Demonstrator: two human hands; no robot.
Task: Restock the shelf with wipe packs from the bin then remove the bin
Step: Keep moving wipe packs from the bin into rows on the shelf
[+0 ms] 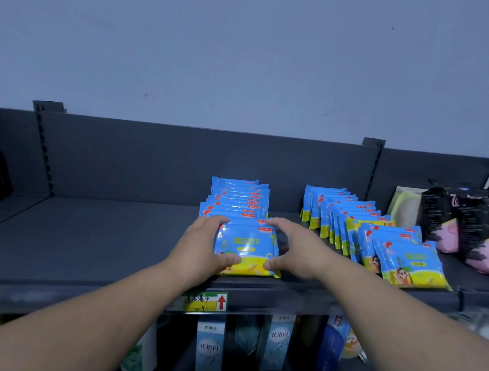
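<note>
- Dark grey shelf [87, 231] is carrying 2 rows of wipe packs.
- Left hand [204, 240] and right hand [294, 247] are gripping the front pack [247, 248].
- Bin is showing nowhere; removal probably remaining.

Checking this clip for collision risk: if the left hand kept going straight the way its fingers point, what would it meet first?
The left hand points toward the back of the shelf, gripping the front wipe pack. Straight on, it would likely brush the left row of packs behind it, though depth is hard to judge.
</note>
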